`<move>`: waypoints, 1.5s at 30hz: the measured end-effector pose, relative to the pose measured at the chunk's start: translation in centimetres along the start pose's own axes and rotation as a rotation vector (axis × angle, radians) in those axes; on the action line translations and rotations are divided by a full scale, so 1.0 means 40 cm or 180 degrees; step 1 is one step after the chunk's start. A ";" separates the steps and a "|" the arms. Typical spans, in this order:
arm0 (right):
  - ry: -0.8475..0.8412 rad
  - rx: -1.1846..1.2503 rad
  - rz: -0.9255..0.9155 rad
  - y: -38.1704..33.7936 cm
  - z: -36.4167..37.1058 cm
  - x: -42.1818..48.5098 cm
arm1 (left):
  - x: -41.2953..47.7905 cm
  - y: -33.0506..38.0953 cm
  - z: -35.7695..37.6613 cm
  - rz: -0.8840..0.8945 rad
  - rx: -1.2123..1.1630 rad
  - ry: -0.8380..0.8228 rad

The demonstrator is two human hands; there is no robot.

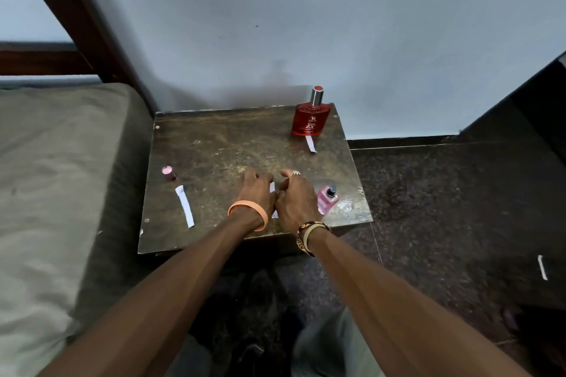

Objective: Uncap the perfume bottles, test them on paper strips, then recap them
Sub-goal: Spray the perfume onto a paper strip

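A white paper strip (272, 187) lies flat on the small dark table (214, 144), between my two hands. My left hand (256, 193), with an orange wristband, rests on the table with bent fingers, its thumb side against the strip. My right hand (296, 197) sits just right of the strip, fingers loosely curled and thumb touching it. An uncapped pink perfume bottle (325, 200) with a black sprayer stands tilted right beside my right hand. Its pink cap (168, 172) stands at the table's left. A capped red perfume bottle (311, 120) stands at the back right.
A second strip (185, 206) lies at the front left, and a short one (311, 144) lies in front of the red bottle. A bed (46, 162) borders the table's left. A wall stands behind it. Dark floor with a stray strip (542, 267) lies to the right.
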State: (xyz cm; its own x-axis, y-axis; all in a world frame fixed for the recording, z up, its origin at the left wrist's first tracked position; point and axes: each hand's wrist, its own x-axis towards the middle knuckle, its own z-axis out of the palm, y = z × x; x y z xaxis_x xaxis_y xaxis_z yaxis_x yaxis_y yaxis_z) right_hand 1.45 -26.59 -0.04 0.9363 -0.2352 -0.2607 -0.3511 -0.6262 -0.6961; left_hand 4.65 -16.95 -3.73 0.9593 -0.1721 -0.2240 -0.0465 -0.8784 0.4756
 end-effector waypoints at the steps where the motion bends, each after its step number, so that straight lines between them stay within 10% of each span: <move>1: 0.0006 0.0000 0.0031 0.005 0.002 0.001 | 0.002 0.001 0.003 -0.0039 -0.0015 0.0039; 45: -0.0326 0.1774 0.0098 -0.127 -0.229 -0.155 | -0.181 0.142 -0.273 -0.0897 -0.3882 0.0330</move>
State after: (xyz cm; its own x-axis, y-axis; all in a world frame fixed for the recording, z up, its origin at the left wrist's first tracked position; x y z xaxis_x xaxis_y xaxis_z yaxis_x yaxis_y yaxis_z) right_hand -2.56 -28.75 11.23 0.9307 -0.1564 -0.3308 -0.3510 -0.1267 -0.9277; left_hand 0.50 -15.83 9.87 0.9139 0.0386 -0.4042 0.3978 0.1142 0.9104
